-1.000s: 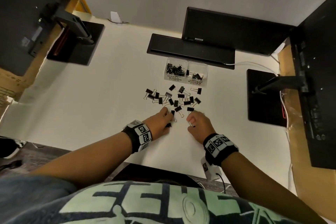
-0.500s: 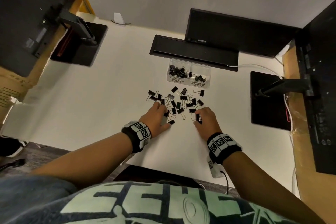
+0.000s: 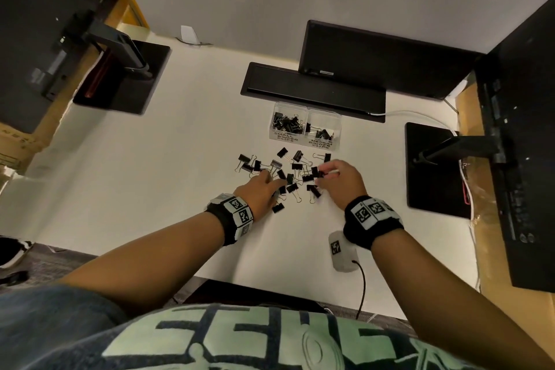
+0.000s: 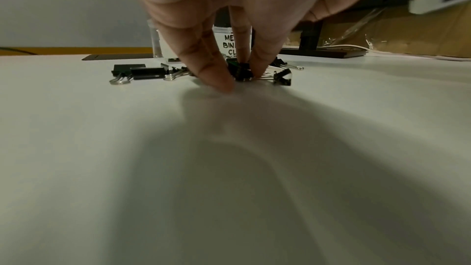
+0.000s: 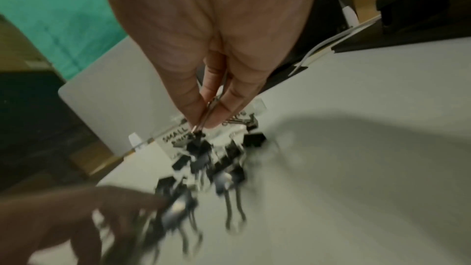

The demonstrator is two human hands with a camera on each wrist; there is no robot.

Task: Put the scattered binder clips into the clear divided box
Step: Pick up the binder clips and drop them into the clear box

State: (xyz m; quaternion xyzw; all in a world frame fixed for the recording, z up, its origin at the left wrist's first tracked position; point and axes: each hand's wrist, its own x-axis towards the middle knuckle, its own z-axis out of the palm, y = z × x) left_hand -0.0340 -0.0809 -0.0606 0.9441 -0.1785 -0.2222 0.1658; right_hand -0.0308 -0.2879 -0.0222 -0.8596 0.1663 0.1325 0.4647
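Several black binder clips (image 3: 280, 173) lie scattered on the white desk (image 3: 150, 174), just in front of the clear divided box (image 3: 304, 137). The box's left cell is labelled small and its right cell medium; both hold clips. My left hand (image 3: 270, 181) is down in the pile's near left side. In the left wrist view my left hand (image 4: 242, 81) pinches a black clip (image 4: 241, 72) that rests on the desk. My right hand (image 3: 322, 173) hovers over the pile's right side. Its thumb and finger (image 5: 203, 122) pinch the wire handle of a small clip (image 5: 197, 142), which hangs below.
A black keyboard (image 3: 312, 90) and a dark monitor (image 3: 375, 60) sit right behind the box. Monitor stand bases (image 3: 432, 165) (image 3: 120, 78) flank the work area. A white tagged device (image 3: 341, 249) with a cable hangs from my right wrist, above the near desk edge.
Both hands moved forward from the pile's near edge into it. The right hand rose with a clip pinched by its handle, and the left hand closed its fingertips on another.
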